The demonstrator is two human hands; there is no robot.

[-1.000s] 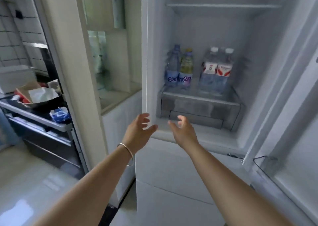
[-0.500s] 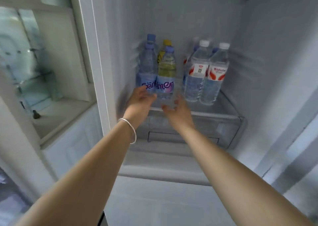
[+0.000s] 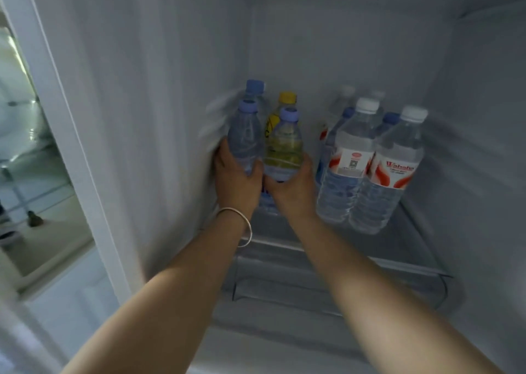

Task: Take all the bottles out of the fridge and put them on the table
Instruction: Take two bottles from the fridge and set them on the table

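Changes vs. earlier frames: left hand (image 3: 237, 178), prev. open and short of the shelf, now wrapped round clear plastic bottle w/ lilac cap (image 3: 244, 137), front-left. Right hand (image 3: 293, 187), prev. open, now closed round yellowish-liquid plastic bottle w/ lilac cap (image 3: 284, 145) beside it. Both arms extended further into fridge; view brought closer, interior filling the frame.

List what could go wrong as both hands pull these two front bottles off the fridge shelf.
1. The left hand and right hand each grip a purple-capped bottle low, so either might tip.
2. The yellow-capped bottle stands close behind and could topple.
3. The right forearm passes near the white-capped bottle.
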